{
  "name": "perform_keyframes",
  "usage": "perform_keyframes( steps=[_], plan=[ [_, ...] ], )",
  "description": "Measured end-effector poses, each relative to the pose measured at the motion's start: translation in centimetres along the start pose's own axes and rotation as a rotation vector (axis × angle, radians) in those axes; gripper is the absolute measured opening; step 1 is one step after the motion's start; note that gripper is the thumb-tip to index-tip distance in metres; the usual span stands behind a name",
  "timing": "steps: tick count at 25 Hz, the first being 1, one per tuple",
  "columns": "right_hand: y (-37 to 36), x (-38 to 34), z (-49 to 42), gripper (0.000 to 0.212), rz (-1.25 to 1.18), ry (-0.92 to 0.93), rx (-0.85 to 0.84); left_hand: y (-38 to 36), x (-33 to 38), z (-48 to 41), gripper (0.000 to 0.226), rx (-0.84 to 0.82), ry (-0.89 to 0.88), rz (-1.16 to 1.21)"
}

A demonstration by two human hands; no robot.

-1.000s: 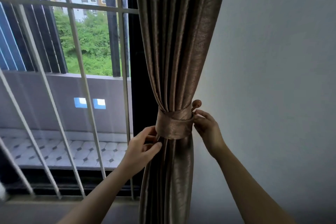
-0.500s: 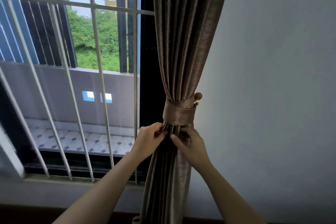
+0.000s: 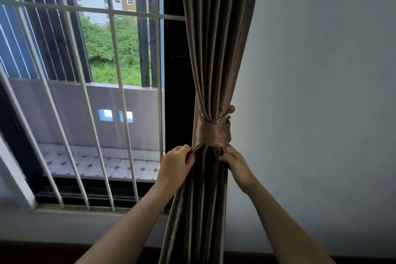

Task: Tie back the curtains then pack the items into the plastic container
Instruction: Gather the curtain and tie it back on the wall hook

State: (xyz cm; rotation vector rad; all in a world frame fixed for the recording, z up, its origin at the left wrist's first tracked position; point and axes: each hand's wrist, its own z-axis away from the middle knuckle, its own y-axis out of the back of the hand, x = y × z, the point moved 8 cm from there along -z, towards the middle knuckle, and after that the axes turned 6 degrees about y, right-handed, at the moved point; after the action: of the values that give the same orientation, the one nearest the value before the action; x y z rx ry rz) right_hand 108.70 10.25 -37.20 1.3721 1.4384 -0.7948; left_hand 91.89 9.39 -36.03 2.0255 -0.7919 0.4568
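Note:
A brown curtain (image 3: 216,49) hangs gathered between the window and the wall. A matching fabric tieback (image 3: 213,133) is wrapped around it and hooked on a small round wall hook (image 3: 231,109). Just under the band, my left hand (image 3: 174,167) pinches a fold on the curtain's left edge. My right hand (image 3: 235,162) grips the folds on the right side below the band. The plastic container and the items are out of view.
A window with white metal bars (image 3: 120,92) fills the left, with a balcony and trees outside. A plain grey wall (image 3: 321,92) fills the right. The window sill (image 3: 85,210) runs below the bars.
My right hand has left the hook and dropped below the tieback. Both hands now pull at the curtain folds under the band, spread a little further apart.

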Motion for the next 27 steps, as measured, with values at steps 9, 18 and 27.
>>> perform_keyframes(
  steps=[9,18,27],
  plan=[
    [0.4,0.8,2.2,0.009,0.309,0.04,0.128,-1.3,-1.4,-0.7,0.013,-0.284,-0.025,0.178],
    [-1.1,0.1,-1.2,0.014,0.482,0.185,0.165,-0.1,-2.6,-0.1,0.019,0.063,-0.086,0.168],
    [-1.2,2.4,-1.7,0.038,-0.041,0.015,0.01,-0.9,-1.2,-1.3,0.015,0.004,-0.027,0.032]
  ],
)
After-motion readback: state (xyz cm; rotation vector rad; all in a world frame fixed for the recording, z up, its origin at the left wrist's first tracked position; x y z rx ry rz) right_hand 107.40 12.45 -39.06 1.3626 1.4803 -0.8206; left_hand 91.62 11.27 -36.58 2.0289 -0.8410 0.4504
